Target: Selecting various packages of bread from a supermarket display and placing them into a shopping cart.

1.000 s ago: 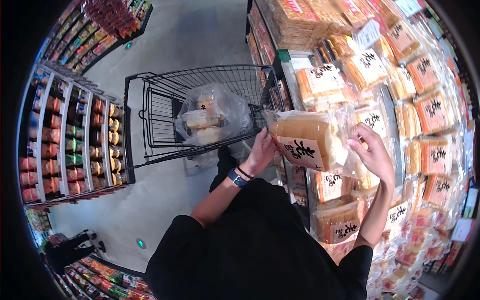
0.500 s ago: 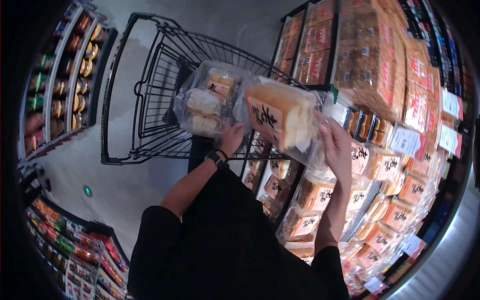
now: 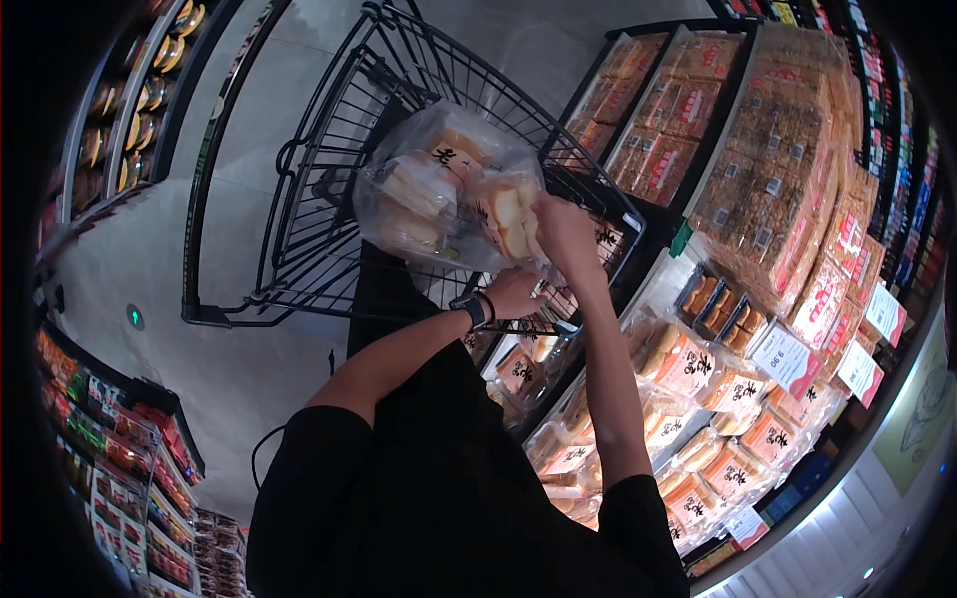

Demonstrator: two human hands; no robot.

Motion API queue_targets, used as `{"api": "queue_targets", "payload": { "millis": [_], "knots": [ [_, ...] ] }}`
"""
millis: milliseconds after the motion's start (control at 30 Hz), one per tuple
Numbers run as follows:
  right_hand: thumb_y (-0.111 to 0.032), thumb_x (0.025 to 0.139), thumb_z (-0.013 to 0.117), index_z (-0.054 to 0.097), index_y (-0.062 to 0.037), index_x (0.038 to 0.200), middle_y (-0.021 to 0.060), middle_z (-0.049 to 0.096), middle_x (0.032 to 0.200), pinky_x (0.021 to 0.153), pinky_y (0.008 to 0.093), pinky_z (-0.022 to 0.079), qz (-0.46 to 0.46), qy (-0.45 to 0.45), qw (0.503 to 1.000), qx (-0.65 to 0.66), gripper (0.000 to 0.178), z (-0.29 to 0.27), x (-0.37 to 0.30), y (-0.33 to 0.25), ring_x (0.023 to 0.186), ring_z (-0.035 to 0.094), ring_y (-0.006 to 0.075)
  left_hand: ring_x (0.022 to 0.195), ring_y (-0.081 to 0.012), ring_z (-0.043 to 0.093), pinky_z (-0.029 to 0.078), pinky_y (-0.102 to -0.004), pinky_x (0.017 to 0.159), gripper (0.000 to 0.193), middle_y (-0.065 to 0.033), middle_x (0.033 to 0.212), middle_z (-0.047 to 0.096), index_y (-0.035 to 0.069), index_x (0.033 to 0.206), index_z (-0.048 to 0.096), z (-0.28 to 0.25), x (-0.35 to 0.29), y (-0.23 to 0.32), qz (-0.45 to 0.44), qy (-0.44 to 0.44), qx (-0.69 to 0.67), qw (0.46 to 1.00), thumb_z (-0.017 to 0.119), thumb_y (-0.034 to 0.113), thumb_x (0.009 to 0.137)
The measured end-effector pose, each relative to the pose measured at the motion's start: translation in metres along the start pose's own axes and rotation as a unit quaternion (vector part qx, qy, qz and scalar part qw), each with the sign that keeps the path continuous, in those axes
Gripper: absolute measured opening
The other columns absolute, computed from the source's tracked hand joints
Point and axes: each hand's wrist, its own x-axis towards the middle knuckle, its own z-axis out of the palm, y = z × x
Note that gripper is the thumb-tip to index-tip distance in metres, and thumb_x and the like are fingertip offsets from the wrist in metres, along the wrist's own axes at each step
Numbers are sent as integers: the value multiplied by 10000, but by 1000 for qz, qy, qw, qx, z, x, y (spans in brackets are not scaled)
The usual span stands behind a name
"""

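The held loaf (image 3: pixel 511 211) is cream and tan; its label (image 3: pixel 487 223), blurred, looks pale orange with black marks. The cart (image 3: pixel 206 316) is a black grid, the floor (image 3: pixel 150 269) grey, the shirt (image 3: pixel 439 488) black, the price tags (image 3: pixel 788 359) white and pink.

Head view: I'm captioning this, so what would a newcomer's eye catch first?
Probably the bare right hand, near the centre, gripping a brown-crusted white loaf in clear plastic against the black wire shopping cart. Just left, in the cart, sits a translucent plastic bag of wrapped bread. Then, lower right, brightly lit clear-wrapped loaves with printed labels.
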Motion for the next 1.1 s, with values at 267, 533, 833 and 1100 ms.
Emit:
{"api": "queue_targets", "payload": {
  "millis": [267,533,833,1100],
  "knots": [
    [-136,907,616,704,-63,1067,196,740,929,745,492,585,-49,-170,976,-128,197,133,45,8,898,738,371,1102,-408,633,482,-507,964,462,-226,1136,678,38,1191,649,-8,-4,9,28,-100,-38,994,658,387,888],
    [-112,892,605,662,-56,1074,171,741,1019,753,496,585,-35,-130,986,-99,198,211,-4,37,918,740,362,1228,-395,556,422,-512,1056,499,-167,1292,611,83,1305,579,9,-31,-5,116,-52,-29,992,634,394,918],
    [-179,911,637,593,-19,1234,242,652,1232,936,493,544,64,-17,994,85,363,162,-59,8,1105,667,424,1100,-372,636,428,-531,983,342,-167,1096,707,95,1089,668,23,-49,-3,78,-3,128,989,627,378,901],
    [-82,890,653,639,-1,1186,211,646,1198,1028,420,490,48,326,856,398,308,74,-260,15,1190,611,377,1372,-393,447,282,-482,1213,359,-235,1373,563,33,1232,662,17,-72,36,123,5,27,992,680,185,908]
  ]
}}
